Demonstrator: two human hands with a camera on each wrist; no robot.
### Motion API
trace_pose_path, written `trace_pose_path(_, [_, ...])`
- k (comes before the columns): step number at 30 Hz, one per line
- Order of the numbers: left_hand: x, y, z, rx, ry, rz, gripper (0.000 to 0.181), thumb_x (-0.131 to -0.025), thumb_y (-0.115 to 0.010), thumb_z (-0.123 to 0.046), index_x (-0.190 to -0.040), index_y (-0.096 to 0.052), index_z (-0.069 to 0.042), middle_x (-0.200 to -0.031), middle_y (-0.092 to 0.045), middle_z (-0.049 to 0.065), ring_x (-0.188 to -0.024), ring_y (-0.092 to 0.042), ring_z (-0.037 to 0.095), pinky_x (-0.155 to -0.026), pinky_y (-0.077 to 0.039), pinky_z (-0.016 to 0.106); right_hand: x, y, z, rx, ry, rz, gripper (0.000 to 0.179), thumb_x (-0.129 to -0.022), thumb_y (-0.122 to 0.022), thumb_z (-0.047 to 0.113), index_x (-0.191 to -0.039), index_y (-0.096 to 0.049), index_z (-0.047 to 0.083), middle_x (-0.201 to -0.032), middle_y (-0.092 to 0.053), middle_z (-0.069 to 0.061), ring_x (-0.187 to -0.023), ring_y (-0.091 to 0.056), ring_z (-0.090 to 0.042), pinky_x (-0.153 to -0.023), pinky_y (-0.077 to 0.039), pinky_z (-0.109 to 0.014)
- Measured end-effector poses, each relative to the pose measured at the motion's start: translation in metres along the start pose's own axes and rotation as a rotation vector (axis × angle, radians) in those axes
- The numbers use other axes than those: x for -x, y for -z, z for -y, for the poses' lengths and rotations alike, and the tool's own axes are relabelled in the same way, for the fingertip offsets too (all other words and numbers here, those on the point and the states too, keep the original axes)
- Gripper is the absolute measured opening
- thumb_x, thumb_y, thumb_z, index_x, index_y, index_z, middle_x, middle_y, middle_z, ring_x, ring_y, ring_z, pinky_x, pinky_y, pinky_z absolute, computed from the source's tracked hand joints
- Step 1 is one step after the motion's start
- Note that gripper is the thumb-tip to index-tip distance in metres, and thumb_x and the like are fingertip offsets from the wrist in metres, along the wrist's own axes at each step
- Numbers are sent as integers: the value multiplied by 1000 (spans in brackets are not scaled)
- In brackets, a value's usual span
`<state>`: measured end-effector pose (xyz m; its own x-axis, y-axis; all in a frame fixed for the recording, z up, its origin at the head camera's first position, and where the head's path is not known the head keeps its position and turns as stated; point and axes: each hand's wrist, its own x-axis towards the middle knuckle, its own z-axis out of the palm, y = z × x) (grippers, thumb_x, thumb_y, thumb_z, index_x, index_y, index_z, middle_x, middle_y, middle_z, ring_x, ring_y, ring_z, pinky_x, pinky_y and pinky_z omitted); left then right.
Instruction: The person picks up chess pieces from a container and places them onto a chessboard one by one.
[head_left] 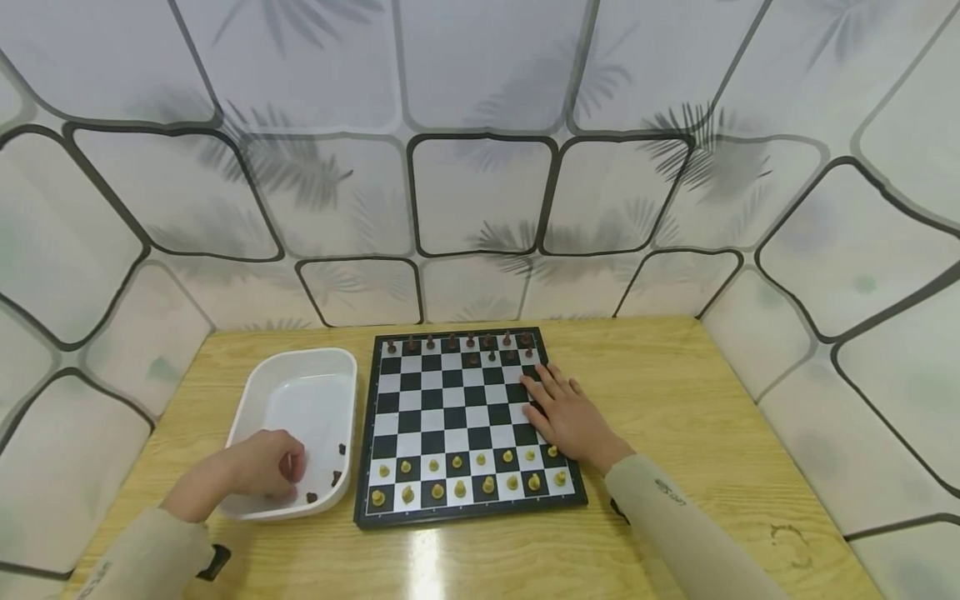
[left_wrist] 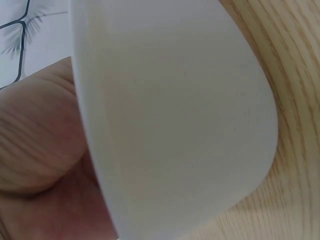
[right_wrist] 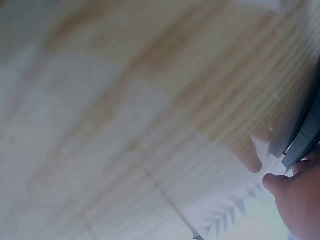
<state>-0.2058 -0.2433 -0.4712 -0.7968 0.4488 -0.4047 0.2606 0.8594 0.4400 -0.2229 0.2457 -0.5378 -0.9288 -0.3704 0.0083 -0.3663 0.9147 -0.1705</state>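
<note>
My left hand (head_left: 262, 468) reaches into a white plastic tray (head_left: 335, 360), its fingers bent downward. Whether they pinch anything is hidden; in the left wrist view the tray wall (left_wrist: 185, 115) covers the fingertips. Three small dark brown chess pieces (head_left: 336, 477) lie in the tray near that hand. My right hand (head_left: 573, 421) rests with spread fingers on the right edge of a black-and-white chessboard (head_left: 453, 418). Dark red-brown pieces (head_left: 452, 342) fill the far row, with several more at the right of the second row. Yellow pieces (head_left: 460, 489) line the two near rows.
Tray and board stand side by side on a light wooden table (head_left: 675, 375). A patterned wall covering (head_left: 480, 192) rises behind the table and along both sides. A dark curved mark (head_left: 791, 546) shows on the table at the near right.
</note>
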Motion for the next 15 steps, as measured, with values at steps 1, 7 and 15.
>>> trace_pose_path(1, [0,0,0,6,0,1,25,-74,-85,-4,-77,-63,-14,-74,-59,-3,-72,-53,14,-67,-44,27,0,0,0,-1,0,1,62,-113,-37,49,-166,-34,18,-175,-23,-17,-163,-19,-40,-125,-28,-66])
trace_pose_path(7, [0,-1,1,48,-22,-1,20,-77,-80,-1,-77,-65,-13,-73,-58,-4,-71,-52,12,-65,-43,25,0,-2,0,-9,0,-1,61,-113,-38,48,-166,-34,18,-175,-23,-17,-163,-19,-40,-124,-28,-66])
trace_pose_path(15, [-5,0,1,77,-51,-81,11,-84,-79,-4,-82,-73,-13,-78,-65,-5,-76,-55,12,-67,-46,24,-1,-1,0,-24,-5,-7,61,-113,-38,49,-166,-35,18,-175,-24,-17,-163,-19,-40,-124,-29,-66])
